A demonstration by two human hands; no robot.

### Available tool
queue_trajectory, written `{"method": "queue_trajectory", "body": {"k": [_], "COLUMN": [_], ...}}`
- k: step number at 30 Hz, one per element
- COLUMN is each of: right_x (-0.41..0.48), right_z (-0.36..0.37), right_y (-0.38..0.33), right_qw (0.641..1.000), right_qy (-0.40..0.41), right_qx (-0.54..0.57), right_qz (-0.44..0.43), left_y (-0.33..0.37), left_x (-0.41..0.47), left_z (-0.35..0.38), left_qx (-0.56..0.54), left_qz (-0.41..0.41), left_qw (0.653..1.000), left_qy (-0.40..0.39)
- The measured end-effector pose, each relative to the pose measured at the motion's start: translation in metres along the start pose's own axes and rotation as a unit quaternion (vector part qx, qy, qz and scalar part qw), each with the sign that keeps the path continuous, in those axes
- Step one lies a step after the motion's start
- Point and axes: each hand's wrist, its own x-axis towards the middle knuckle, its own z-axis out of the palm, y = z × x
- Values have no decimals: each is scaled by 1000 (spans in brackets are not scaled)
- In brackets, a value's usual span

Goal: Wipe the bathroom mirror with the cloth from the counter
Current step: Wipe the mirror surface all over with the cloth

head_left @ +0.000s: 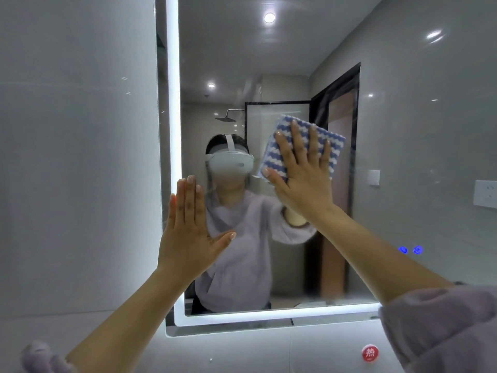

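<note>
Both hands are flat: left hand (188, 232), lower left of centre, fingers straight and together at the lit edge; right hand (301, 176), fingers spread, presses the blue-and-white wavy-striped cloth (337, 146) onto the light-framed rectangular glass mirror (295, 49) mid-frame. Even palm pressure and overlapping passes should clear the streaks above.

The mirror (295, 63) is smooth, glossy glass, with faint hazy streaks across its upper middle. Its left and near edges carry a frosted, milky lit strip (173, 103). The cloth (332, 146) is soft fabric, blue and white, with a bumpy, ridged weave. The wall tiles (80, 157) on the left are grey, smooth and shiny. The sleeve (443, 319) at near right is fuzzy, matt lilac fleece.
</note>
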Motion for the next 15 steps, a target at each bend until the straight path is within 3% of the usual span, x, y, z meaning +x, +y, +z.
{"method": "queue_trajectory", "body": {"k": [15], "right_x": [55], "right_z": [-10], "right_y": [-121], "right_qw": [994], "right_qy": [-1], "right_qx": [0], "right_qz": [-107], "left_y": [3], "left_x": [6], "left_z": [-3], "left_qx": [2], "left_qz": [-15], "left_qw": [1000], "left_qy": [-6]}}
